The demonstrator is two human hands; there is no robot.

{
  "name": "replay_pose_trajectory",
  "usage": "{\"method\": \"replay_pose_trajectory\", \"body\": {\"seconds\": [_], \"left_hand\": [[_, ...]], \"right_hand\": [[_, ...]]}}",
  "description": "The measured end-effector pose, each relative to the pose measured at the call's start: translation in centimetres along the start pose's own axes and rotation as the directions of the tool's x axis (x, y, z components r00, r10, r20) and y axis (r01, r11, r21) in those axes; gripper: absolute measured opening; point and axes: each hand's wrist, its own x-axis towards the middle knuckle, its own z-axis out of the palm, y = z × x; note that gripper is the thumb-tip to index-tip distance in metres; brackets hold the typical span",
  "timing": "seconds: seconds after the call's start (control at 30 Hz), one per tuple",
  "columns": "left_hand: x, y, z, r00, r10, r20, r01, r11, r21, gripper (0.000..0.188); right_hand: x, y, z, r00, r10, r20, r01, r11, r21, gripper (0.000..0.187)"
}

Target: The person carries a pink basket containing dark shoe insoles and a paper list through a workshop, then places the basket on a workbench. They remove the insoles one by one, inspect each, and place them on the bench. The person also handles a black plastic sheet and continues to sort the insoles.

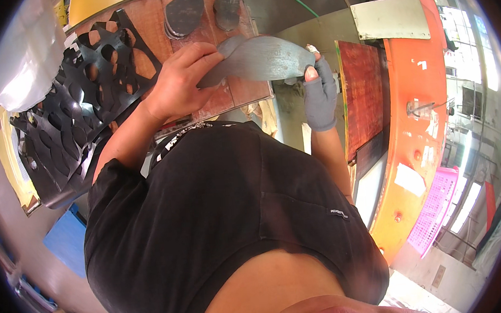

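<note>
A long, thin grey shoe sole piece [264, 59] spans the space between my hands, bent in a curve, its surface dull and streaked. My bare left hand [184, 80] pinches its left end, thumb below and fingers above. At the other end, my right hand [320, 95], in a grey glove with bare fingertips, grips the tip between thumb and fingers. Beyond my left hand, dark shoe soles [186, 12] lie on a reddish-brown wooden board [150, 16]; another dark sole [227, 10] is beside them.
Black sheets with sole-shaped cut-outs [94, 80] are heaped at the left, beside translucent plastic [23, 53]. On the right stand an orange machine body [414, 118], a reddish board [362, 92] and a pink basket [435, 211]. A pale panel [390, 20] sits at the far right.
</note>
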Motion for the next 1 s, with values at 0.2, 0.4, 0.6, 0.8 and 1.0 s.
{"method": "replay_pose_trajectory", "body": {"seconds": [0.2, 0.4, 0.6, 0.8, 1.0], "left_hand": [[-0.1, -0.5, 0.3, 0.999, 0.050, 0.015, -0.050, 0.997, 0.061, 0.055], [-0.4, -0.8, 0.7, 0.999, 0.036, -0.002, -0.036, 0.999, 0.032, 0.054], [-0.8, -0.8, 0.9, 0.999, -0.044, 0.010, 0.044, 0.998, -0.037, 0.049], [-0.7, -0.7, 0.7, 0.986, -0.136, 0.092, 0.146, 0.983, -0.113, 0.047], [-0.7, -0.6, 0.3, 0.963, -0.201, 0.182, 0.229, 0.962, -0.147, 0.046]], "right_hand": [[0.0, -0.2, -0.2, 0.999, -0.025, 0.036, 0.026, 0.999, -0.040, 0.044], [-0.2, 0.1, 0.2, 1.000, -0.015, 0.026, 0.016, 0.999, -0.048, 0.046], [0.1, 1.0, 0.4, 0.998, 0.053, 0.034, -0.054, 0.999, 0.010, 0.041], [0.3, 1.5, 0.2, 0.995, 0.071, 0.073, -0.067, 0.997, -0.049, 0.039], [0.4, 1.4, 0.8, 0.979, 0.177, 0.101, -0.187, 0.976, 0.107, 0.035]]}}
